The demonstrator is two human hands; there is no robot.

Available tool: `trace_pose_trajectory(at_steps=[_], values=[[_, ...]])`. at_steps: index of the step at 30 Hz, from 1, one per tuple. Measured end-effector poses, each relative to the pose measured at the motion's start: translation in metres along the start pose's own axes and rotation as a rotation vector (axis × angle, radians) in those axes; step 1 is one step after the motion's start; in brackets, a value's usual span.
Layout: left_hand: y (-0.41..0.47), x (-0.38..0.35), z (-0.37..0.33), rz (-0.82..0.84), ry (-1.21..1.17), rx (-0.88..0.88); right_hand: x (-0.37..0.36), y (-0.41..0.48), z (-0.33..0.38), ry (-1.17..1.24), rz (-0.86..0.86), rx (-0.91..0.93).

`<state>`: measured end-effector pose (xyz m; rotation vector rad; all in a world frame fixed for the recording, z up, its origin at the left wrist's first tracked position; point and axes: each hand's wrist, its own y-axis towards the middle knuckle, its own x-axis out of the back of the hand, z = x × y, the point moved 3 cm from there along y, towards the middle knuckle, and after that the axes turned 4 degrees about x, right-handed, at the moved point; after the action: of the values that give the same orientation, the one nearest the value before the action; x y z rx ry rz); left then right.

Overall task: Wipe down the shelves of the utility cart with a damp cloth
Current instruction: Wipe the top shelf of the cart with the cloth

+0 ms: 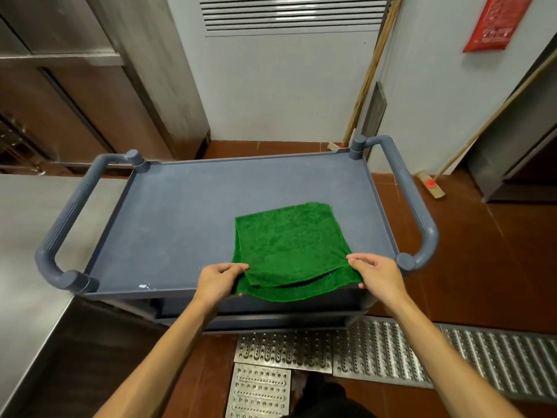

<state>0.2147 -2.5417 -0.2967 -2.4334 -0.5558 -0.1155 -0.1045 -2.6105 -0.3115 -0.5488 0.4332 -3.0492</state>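
A grey-blue utility cart stands in front of me, its top shelf seen from above, with a handle at each end. A green cloth lies folded in two layers on the near right part of the top shelf, its near edge hanging over the front rim. My left hand pinches the cloth's near left corner. My right hand pinches its near right corner. A lower shelf shows only as a dark edge under the top one.
A steel counter runs along the left, touching the cart's left handle. Steel cabinets stand behind on the left. Brooms lean on the wall at the back right. Perforated metal drain grates cover the red tile floor at my feet.
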Motion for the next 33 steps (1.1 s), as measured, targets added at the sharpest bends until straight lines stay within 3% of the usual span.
trace_pose_trajectory(at_steps=[18,33], values=[[-0.064,0.053,0.001,0.062,-0.199,0.034,0.002,-0.085,0.029,0.188,-0.029,0.019],[-0.105,0.070,-0.035,0.048,-0.190,-0.122,0.018,-0.127,0.082,0.323,-0.086,0.147]])
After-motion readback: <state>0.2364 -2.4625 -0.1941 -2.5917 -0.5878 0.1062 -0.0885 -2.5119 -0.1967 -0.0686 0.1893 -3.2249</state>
